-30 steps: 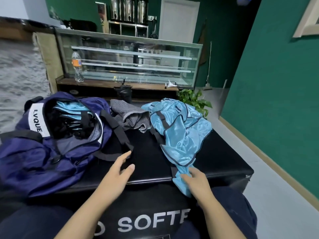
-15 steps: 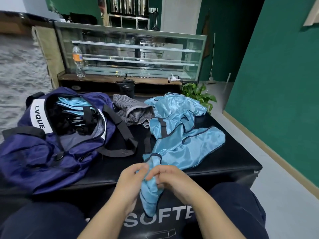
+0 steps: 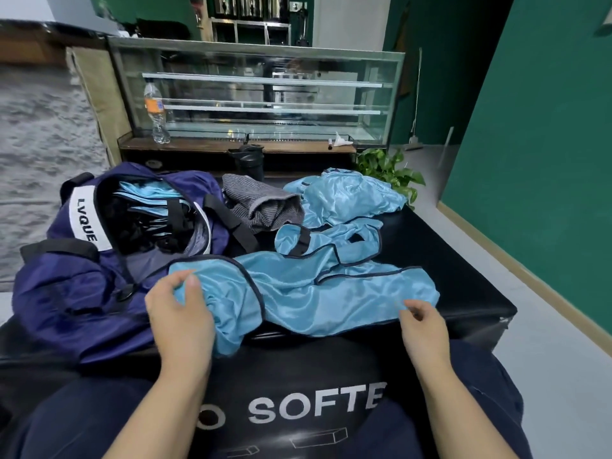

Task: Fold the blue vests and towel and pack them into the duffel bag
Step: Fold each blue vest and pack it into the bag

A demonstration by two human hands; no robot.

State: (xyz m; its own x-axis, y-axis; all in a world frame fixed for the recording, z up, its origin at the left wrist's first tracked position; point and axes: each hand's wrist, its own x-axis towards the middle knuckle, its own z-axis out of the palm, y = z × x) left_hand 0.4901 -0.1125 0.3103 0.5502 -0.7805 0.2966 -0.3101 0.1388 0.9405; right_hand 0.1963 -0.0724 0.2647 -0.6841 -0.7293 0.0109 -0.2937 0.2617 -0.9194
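Vest spread out on the black box

Shiny light-blue vest with dark trim [image 3: 298, 289] lies stretched across the black padded box [image 3: 463, 260], its near edge drooping over the front. Left hand [image 3: 180, 313] pinches its left corner between thumb and curled fingers; right hand [image 3: 422, 321] pinches the right edge. Open navy nylon duffel bag [image 3: 76, 286] sits left, blue fabric inside. Grey striped towel [image 3: 261, 207] is crumpled behind, beside another light-blue vest [image 3: 344, 197].
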